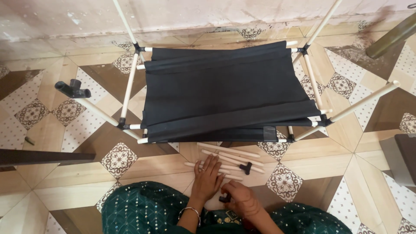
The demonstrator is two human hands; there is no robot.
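Note:
My left hand [207, 177] lies flat, fingers spread, on several loose pale rods [229, 156] on the tiled floor. One of those rods carries a black T-shaped connector [247, 167]. My right hand [241, 199] is curled around a small black plastic connector [225, 198] just in front of my lap. Beyond the rods stands a partly built rack frame [130, 82] of pale rods and black joints. Two black fabric shelves [225, 93] are stretched across it.
A rod with a black connector [73, 89] on its end sticks out from the frame's left side. Other rods rise at the top and right corners. A dark bar [43, 157] lies at the left edge, and grey furniture [401, 158] stands at the right. My green sequinned clothing [147, 208] fills the bottom.

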